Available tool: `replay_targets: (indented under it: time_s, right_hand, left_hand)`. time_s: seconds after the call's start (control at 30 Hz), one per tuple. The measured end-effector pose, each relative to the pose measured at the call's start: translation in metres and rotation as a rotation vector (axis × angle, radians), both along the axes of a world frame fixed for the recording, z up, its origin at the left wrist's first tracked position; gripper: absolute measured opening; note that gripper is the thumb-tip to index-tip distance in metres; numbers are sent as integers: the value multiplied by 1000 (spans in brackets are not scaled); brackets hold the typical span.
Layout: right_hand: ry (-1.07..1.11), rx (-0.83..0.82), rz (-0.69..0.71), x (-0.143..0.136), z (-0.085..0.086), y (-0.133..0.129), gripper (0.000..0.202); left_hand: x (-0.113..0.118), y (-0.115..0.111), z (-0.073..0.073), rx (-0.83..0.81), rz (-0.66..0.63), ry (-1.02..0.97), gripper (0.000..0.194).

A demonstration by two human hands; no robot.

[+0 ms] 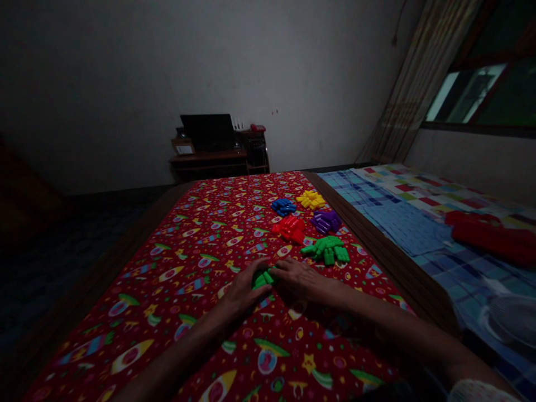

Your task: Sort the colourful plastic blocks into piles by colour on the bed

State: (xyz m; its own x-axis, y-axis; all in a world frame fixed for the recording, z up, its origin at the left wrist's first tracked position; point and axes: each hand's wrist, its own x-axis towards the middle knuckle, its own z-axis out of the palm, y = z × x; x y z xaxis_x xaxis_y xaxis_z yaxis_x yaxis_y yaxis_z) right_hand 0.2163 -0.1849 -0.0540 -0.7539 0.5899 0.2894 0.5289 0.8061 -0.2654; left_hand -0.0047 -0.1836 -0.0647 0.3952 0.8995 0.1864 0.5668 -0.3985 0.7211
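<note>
The small green pieces are on the near part of the red surface, between my hands. My left hand curls around them, fingers bent on the far side and thumb on the near side. My right hand touches their right end with bent fingers; I can't tell how tight they squeeze. Just past my right hand is a green pile. Farther off are a red pile, a purple pile, a blue pile and a yellow pile. The green and purple piles are near the right edge, by the brown border. The red cloth spreads wide to my left. A bed is past the right edge.
</note>
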Motion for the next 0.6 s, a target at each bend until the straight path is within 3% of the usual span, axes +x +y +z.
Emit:
replay_targets:
  time_s: [0.2, 0.33, 0.43, 0.5, 0.6]
  right_hand:
    - [22, -38, 9, -4, 0, 14, 30]
    - [11, 19, -24, -2, 14, 19, 19]
    - [78, 124, -150, 24, 31, 25, 14]
    - [114, 179, -279, 53, 40, 29, 13]
    - [112, 162, -441, 98, 41, 34, 19]
  left_hand:
    - [-3, 2, -5, 32, -32, 3, 54]
    - [-11, 3, -9, 107, -21, 23, 55]
    - [-24, 3, -7, 189, -15, 101, 57]
    - [-31, 2, -4, 204, -10, 152, 49]
    - [-31, 0, 5, 189, -10, 182, 37]
